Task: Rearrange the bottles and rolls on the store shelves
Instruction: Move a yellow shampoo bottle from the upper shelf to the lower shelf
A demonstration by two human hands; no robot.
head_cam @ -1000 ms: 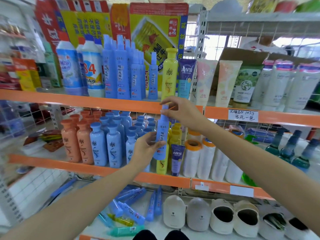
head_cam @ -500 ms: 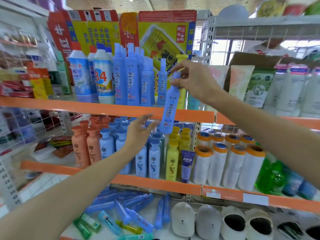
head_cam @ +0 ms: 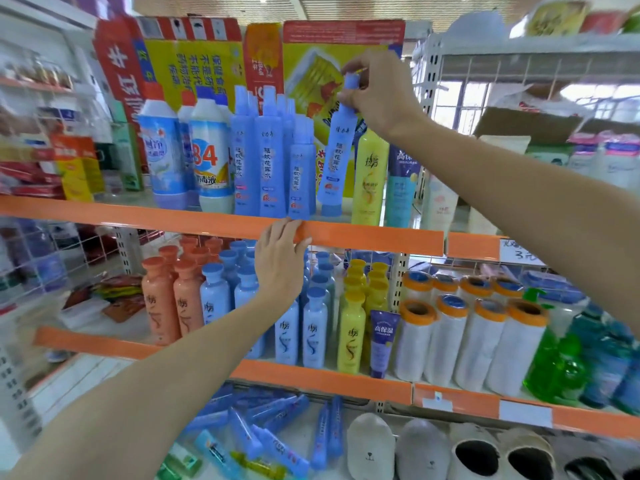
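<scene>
My right hand [head_cam: 379, 91] pinches the cap of a tall slim blue bottle [head_cam: 336, 154], which hangs tilted just above the upper orange shelf [head_cam: 381, 240], between a row of matching blue bottles [head_cam: 266, 161] and a yellow bottle [head_cam: 370, 178]. My left hand [head_cam: 280, 261] rests with its fingertips on the front edge of that shelf and holds nothing. On the middle shelf [head_cam: 311, 379] stand orange bottles [head_cam: 173, 299], pale blue bottles [head_cam: 311, 327], yellow bottles [head_cam: 353, 323] and white rolls with orange ends [head_cam: 464, 341].
A purple tube [head_cam: 381, 341] stands between the yellow bottles and the rolls. Green and blue bottles [head_cam: 581, 358] fill the middle shelf's right end. Loose blue tubes [head_cam: 256, 431] and slippers [head_cam: 422, 452] lie on the bottom shelf. Boxes [head_cam: 194, 60] stand behind the top row.
My right hand has lifted the slim blue bottle from the middle shelf up to the upper shelf. My left hand let go of it and moved up onto the shelf edge.
</scene>
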